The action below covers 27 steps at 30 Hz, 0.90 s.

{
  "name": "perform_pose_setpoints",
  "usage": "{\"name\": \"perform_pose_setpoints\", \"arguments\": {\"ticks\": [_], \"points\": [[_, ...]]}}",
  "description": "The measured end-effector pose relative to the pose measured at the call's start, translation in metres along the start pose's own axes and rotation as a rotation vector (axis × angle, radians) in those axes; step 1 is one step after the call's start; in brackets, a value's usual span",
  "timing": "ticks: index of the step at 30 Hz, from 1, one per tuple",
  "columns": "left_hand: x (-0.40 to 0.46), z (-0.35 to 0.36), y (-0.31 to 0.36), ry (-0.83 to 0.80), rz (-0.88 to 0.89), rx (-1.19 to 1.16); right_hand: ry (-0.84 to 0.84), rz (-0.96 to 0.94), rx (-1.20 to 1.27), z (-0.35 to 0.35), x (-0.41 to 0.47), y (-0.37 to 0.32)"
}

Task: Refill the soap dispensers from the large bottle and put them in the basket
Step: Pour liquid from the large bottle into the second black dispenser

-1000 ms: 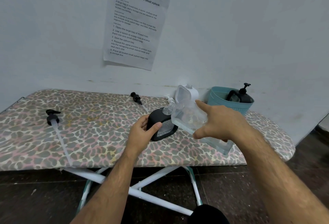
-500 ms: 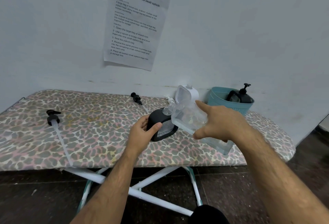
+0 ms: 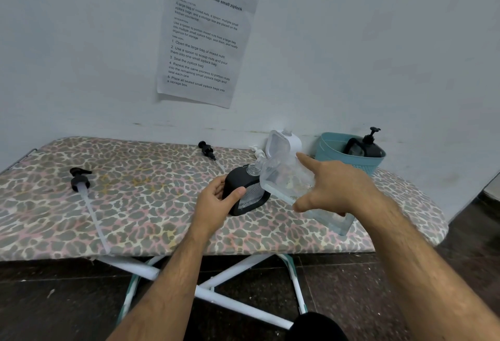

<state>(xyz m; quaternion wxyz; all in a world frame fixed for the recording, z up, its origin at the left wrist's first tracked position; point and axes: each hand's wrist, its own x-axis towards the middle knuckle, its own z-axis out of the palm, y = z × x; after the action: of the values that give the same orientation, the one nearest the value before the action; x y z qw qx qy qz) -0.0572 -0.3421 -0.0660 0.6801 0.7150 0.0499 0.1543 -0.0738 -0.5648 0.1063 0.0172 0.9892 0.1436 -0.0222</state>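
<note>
A black soap dispenser (image 3: 247,191) with no pump stands on the leopard-print ironing board (image 3: 135,205). My left hand (image 3: 216,202) grips its left side. My right hand (image 3: 332,191) holds a large clear bottle (image 3: 284,178), tilted with its mouth at the dispenser's open neck. A white dispenser (image 3: 284,143) stands just behind, by the wall. In the teal basket (image 3: 349,159) at the back right sits another black dispenser (image 3: 365,145) with its pump on.
A black pump with a long clear tube (image 3: 81,186) lies on the board's left part. Another black pump (image 3: 207,149) lies near the wall, and a white pump (image 3: 257,152) beside the white dispenser. A printed sheet (image 3: 203,37) hangs on the wall.
</note>
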Motion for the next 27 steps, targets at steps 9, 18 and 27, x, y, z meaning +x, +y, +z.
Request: {"name": "perform_pose_setpoints", "arguments": {"ticks": [9, 18, 27], "points": [[-0.0001, -0.0002, -0.0003, -0.004, 0.01, -0.01, -0.009, 0.003, 0.0, -0.0007, -0.0019, -0.0005], [0.0007, -0.0005, -0.002, 0.0, -0.002, 0.004, -0.008, 0.0, 0.006, 0.0, -0.0011, 0.0], [-0.0018, -0.0009, 0.0002, -0.005, 0.006, -0.003, -0.01, 0.001, 0.0, -0.0005, -0.0009, 0.0]]}}
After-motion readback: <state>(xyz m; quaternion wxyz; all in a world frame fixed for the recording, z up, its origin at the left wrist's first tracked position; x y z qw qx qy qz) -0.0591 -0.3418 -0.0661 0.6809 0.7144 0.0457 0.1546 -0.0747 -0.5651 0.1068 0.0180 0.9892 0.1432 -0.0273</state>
